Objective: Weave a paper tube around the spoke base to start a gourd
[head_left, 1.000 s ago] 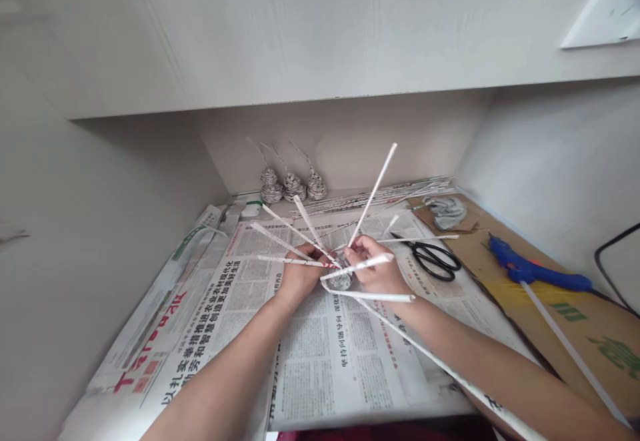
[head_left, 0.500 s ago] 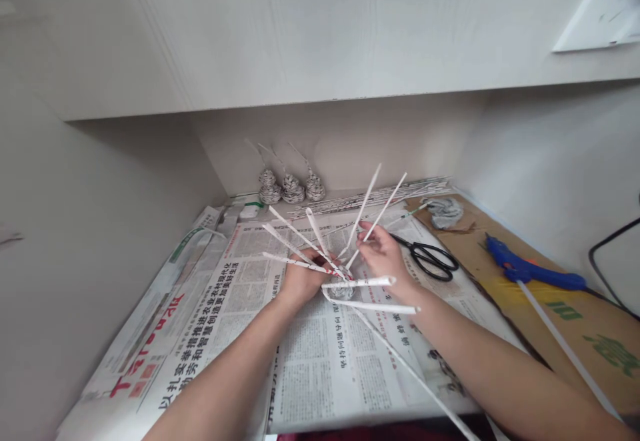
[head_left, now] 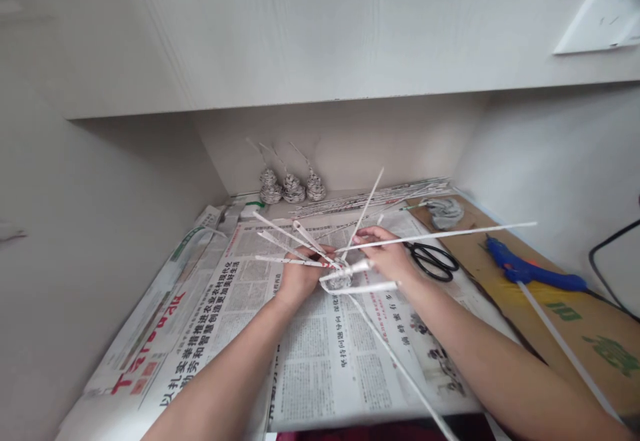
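Both hands at a small woven paper piece, left of the scissors

The black-handled scissors (head_left: 434, 261) lie on the newspaper (head_left: 305, 374), just beside the right hand. Well to their left sits the woven paper piece (head_left: 342, 279), a small round bottom of printed paper with pale paper spokes (head_left: 277, 260) fanning out from it on several sides.

The left hand (head_left: 304, 274), farther left of the scissors than the piece, has its grip closed on the piece's left side, where several spokes come together; the exact placing of its fingertips is hidden. The right hand (head_left: 383, 247), between the piece and the scissors, has its grip pinched on a long paper stick (head_left: 450, 233), which runs rightward past the far side of the scissors. Another paper strand (head_left: 385, 344) slants from the piece toward the near edge, left of the scissors and nearer the person.

Beyond the scissors and to the left stand three gourd-shaped paper figures (head_left: 293, 189); a bundle of thin paper sticks (head_left: 373, 199) lies behind them. To their right, a blue glue gun (head_left: 535, 273) rests on cardboard (head_left: 475, 247), while a grey cloth (head_left: 445, 214) lies just beyond them.
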Available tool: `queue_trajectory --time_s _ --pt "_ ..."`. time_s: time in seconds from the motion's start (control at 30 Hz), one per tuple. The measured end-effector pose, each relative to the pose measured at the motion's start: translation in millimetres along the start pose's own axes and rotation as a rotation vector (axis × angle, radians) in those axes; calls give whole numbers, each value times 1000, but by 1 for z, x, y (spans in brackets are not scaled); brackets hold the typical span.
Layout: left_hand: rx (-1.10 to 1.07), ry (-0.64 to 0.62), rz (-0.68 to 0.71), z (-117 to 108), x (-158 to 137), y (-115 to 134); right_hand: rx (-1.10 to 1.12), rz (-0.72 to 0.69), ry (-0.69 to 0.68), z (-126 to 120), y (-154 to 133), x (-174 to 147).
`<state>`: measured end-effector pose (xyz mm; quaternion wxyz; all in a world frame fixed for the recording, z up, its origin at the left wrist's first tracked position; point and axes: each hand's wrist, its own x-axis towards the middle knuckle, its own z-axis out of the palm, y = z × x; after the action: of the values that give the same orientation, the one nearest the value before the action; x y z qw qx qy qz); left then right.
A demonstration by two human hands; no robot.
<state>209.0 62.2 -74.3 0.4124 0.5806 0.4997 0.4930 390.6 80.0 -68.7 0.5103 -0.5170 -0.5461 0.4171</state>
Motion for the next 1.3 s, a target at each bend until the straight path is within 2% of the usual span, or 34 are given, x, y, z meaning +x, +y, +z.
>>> queue_trajectory --time_s 0.2,0.27,0.4,0.53,0.73,0.87,1.03,1.17,1.3 --pt "5 -5 53 -6 3 -4 227 164 -223 14 0 -14" --pt "-5 -21 63 -5 2 -6 267 202 -197 20 3 -16" --pt "-59 -38 48 -2 2 -12 316 277 -42 27 8 -17" --pt "-34 -4 32 -2 2 -10 345 268 10 27 4 -19" --pt "-23 -45 39 -3 1 -3 395 219 -5 26 0 -23" --pt "-26 -35 49 -2 2 -5 351 191 37 28 2 -24" --pt "-14 -28 45 -1 3 -4 422 263 20 31 2 -25" --pt "3 -30 18 -1 0 0 451 325 -73 35 -2 -26" --pt "-24 -46 0 -1 0 1 460 306 -86 36 1 -27"
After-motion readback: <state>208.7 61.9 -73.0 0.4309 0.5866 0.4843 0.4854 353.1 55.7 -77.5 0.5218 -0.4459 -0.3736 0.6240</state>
